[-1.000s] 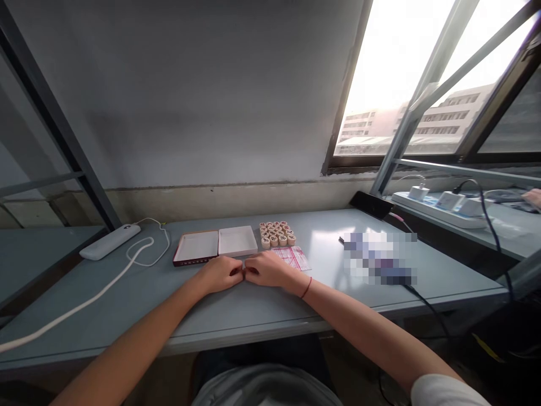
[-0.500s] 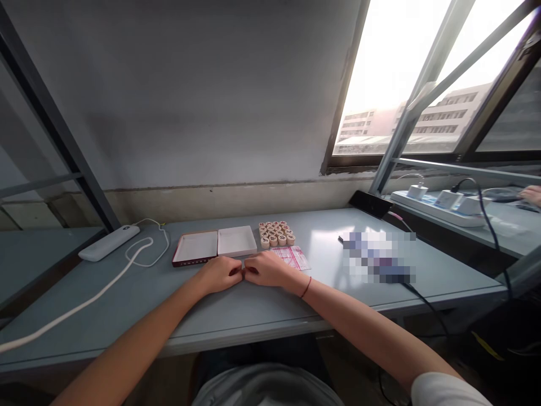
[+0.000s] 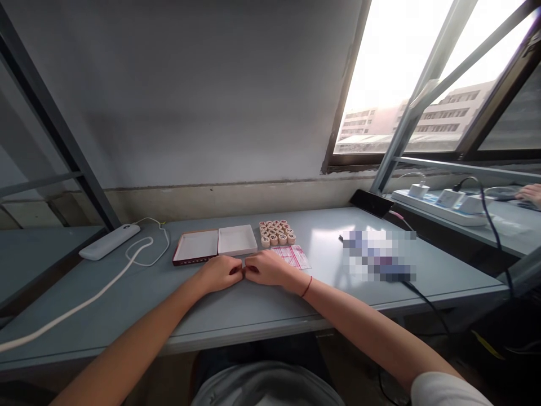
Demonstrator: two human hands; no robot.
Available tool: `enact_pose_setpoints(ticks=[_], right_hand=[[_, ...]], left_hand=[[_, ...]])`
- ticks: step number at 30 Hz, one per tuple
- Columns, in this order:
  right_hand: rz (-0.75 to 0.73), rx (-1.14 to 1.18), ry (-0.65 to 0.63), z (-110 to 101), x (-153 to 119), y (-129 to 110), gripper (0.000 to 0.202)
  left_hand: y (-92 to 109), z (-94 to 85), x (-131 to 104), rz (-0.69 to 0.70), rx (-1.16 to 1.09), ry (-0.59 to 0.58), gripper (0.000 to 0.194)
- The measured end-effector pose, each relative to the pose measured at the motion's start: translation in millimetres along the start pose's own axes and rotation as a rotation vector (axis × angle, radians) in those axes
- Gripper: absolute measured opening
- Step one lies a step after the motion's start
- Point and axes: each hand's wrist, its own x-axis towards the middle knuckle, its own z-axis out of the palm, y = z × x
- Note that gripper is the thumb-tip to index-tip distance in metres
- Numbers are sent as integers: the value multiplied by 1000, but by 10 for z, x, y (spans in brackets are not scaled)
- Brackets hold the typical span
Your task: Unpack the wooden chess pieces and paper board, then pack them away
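Observation:
My left hand (image 3: pixel 222 273) rests curled on the grey table, just in front of an open box half with a dark red edge (image 3: pixel 196 246). Beside it, nearly touching, is my right hand (image 3: pixel 267 268), also curled, with a thin red string on the wrist. Both hands are loosely closed, and nothing shows in either. A white box half (image 3: pixel 237 240) adjoins the red-edged one. Round wooden pieces with characters (image 3: pixel 278 232) stand grouped in rows behind my right hand. A pink and white folded sheet (image 3: pixel 292 256) lies partly behind that hand.
On the left are a white power strip (image 3: pixel 110 241) and its cable. A blurred-out object (image 3: pixel 378 255) with a dark cable lies on the right, before a dark device (image 3: pixel 371 203). Another person's hand (image 3: pixel 531 193) shows at the far right, near a second power strip (image 3: pixel 439 207).

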Motion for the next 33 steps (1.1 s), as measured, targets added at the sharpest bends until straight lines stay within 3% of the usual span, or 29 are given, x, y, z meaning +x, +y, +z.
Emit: enact_pose_setpoints(ticks=[4, 9, 14, 21, 25, 29, 33], right_hand=[[21, -21, 33, -127, -9, 76, 21], [203, -25, 121, -403, -142, 480, 27], [373, -1, -53, -507, -267, 792, 21], [410, -70, -261, -447, -222, 730, 14], [448, -56, -273, -438, -205, 699, 25], [433, -31, -266, -425, -214, 699, 15], [363, 58, -200, -459, -231, 685, 8]], left_hand=[[11, -17, -10, 9, -6, 2, 21], [35, -51, -36, 8, -16, 0, 25], [15, -35, -37, 7, -30, -2, 25], [28, -39, -36, 124, -65, 39, 25], [67, -68, -22, 204, -28, 192, 24], [-14, -41, 17, 105, 67, 388, 18], [-134, -14, 34, -3, 160, 347, 21]])
